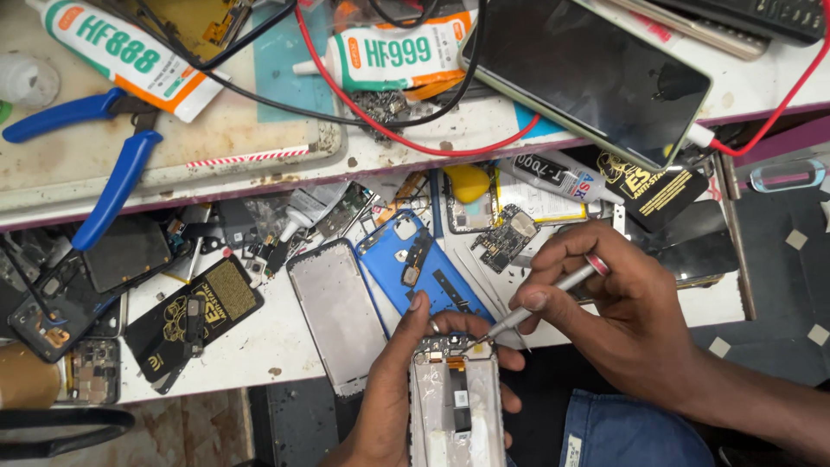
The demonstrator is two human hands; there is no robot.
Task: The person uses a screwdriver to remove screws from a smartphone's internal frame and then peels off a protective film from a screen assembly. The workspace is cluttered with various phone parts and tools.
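The left hand grips an opened phone at the near edge, below the cluttered surface. The right hand pinches a screwdriver, tip at the phone's top: a screw is apparently being worked. Steady, upright pressure seems needed.

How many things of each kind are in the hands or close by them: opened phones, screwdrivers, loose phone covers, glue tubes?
Opened phone, held by the left hand: 1
Screwdriver, in the right hand: 1
Loose phone covers, grey frame and blue back cover: 2
Glue tubes, large ones and a small one: 3
Total: 7
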